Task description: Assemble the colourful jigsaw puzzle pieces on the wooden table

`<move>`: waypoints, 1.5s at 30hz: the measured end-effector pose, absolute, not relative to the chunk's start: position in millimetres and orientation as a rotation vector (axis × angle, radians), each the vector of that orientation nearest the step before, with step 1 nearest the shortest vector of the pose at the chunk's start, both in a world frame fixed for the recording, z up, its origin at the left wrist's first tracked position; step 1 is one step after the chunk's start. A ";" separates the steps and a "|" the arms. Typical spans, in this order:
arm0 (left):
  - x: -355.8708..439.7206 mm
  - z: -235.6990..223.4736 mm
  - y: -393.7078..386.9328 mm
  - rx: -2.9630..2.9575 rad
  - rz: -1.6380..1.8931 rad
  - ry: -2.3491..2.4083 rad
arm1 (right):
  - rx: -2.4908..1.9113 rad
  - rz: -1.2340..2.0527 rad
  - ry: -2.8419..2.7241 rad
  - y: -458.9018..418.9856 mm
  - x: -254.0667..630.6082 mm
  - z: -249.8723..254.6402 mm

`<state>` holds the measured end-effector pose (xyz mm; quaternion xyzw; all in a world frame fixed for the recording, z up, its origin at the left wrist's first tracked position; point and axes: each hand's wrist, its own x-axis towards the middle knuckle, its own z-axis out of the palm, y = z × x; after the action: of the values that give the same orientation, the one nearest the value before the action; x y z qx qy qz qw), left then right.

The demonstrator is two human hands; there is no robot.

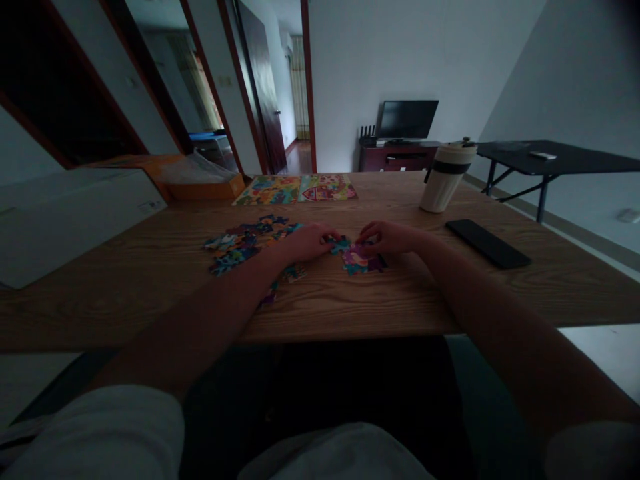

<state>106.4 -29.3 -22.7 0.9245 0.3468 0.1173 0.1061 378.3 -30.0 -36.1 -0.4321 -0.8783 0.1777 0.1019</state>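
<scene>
On the wooden table, a small joined patch of purple and teal jigsaw pieces [359, 260] lies between my hands. My left hand [315, 241] pinches a teal jigsaw piece [340, 246] at the patch's upper left edge; whether the piece is locked in I cannot tell. The fingers of my right hand [385, 237] are bent down onto the patch's upper right part and hide some of it. A spread heap of loose jigsaw pieces [240, 250] lies to the left, partly covered by my left hand and forearm.
Behind the pieces lies a colourful picture sheet [300, 189]. An orange box [200, 187] and a white board [80, 213] stand at left. To the right are a lidded cream tumbler [445, 179] and a black phone-like slab [486, 243].
</scene>
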 end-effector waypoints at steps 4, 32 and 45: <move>110.9 -29.3 -23.4 2.796 0.347 1.018 | -1.252 0.547 -2.594 -30.4 378.2 -36.1; 112.0 -36.9 -24.5 2.920 0.361 1.048 | -1.347 0.733 -2.483 -32.1 379.5 -31.1; 114.0 -31.6 -14.5 2.850 0.603 1.308 | -1.484 0.606 -2.329 -23.3 378.7 -45.9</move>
<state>114.0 -14.5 -31.6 0.8921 0.4095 0.1889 -0.0258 378.7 -23.3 -45.9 -0.5184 -0.8136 0.2118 0.1567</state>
